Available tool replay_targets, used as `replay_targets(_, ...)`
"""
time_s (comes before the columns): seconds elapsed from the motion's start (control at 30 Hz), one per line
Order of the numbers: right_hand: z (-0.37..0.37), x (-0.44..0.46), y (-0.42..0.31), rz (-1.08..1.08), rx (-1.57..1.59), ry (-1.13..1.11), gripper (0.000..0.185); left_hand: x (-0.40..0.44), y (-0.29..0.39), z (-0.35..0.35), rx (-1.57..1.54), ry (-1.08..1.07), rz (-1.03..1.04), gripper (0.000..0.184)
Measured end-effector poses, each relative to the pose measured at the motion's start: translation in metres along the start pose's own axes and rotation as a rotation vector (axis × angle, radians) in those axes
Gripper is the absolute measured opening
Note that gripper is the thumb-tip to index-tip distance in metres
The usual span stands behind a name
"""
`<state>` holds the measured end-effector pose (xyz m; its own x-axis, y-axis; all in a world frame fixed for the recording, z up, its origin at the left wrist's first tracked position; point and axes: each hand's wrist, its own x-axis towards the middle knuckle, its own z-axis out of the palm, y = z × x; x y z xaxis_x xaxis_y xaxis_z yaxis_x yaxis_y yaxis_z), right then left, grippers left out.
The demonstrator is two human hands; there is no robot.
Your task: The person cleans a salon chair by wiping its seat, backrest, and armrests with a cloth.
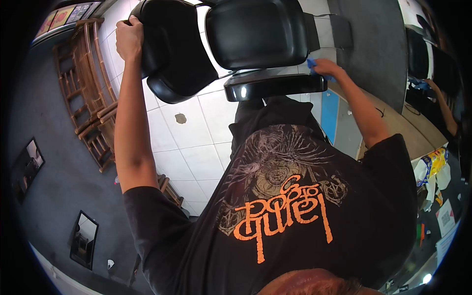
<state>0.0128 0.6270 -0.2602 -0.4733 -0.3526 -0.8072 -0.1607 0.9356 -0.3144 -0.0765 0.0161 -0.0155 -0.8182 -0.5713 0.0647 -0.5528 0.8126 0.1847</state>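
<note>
A black padded chair, like a barber's chair, stands in front of me, with its backrest (pixel 174 42) to the left and its seat (pixel 255 34) to the right. My left hand (pixel 129 40) is closed round the outer edge of the backrest, fingers partly hidden behind it. At the right end of the glossy near armrest (pixel 275 87), my right hand (pixel 327 68) grips a bunched blue cloth (pixel 311 65). Part of that cloth is covered by the fingers.
A bamboo bench (pixel 86 93) stands at the left on white floor tiles (pixel 196 123). To the right is a counter (pixel 393 110) with a yellow and blue packet (pixel 432 164). A mirror (pixel 418 54) beyond it reflects the chair and an arm.
</note>
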Motion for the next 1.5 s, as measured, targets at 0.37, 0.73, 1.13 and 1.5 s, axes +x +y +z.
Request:
replay_targets(0.37,0.075,0.079,-0.285,-0.203,0.217,0.051,0.047,-0.001,0.001,0.0,-0.007,0.026,0.028,0.056)
replay_targets(0.73,0.083,0.141,-0.223,-0.394,0.366,-0.191,0.06,0.004,-0.008,0.008,-0.038,0.064,0.054,0.056)
replay_targets(1.13,0.018,0.149,-0.169,-0.07,0.451,-0.03,0.065,0.005,-0.006,0.007,-0.053,0.047,0.047,0.057)
replay_targets(1.5,0.075,0.157,-0.258,-0.267,0.349,-0.495,0.075,0.002,-0.006,0.007,-0.049,0.054,0.065,0.054)
